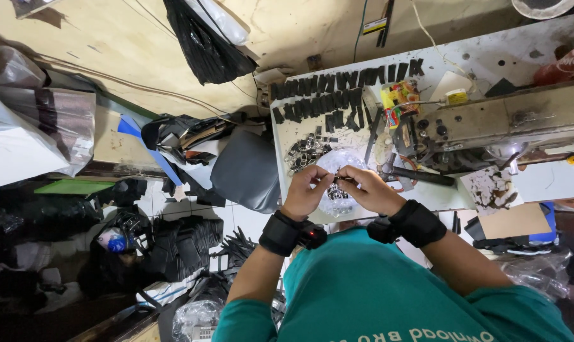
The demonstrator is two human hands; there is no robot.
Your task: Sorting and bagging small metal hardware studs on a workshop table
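Note:
My left hand [307, 191] and my right hand [369, 189] meet over the front edge of a white worktable [287, 136]. Together they pinch a small black strap piece with a metal buckle [341, 180], fingertips touching. Both wrists wear black bands. Right under the hands lies a clear plastic bag [338, 161] holding small metal buckles. A pile of loose buckles [305, 154] sits just beyond the left hand. Rows of short black strap pieces [338, 95] lie farther back on the table.
A grimy sewing machine [502, 123] stands at the right of the table. A grey cushion [248, 171] sits left of the table. Black straps, bags and scraps [173, 244] litter the floor at left. A black plastic bag [204, 44] hangs on the wall.

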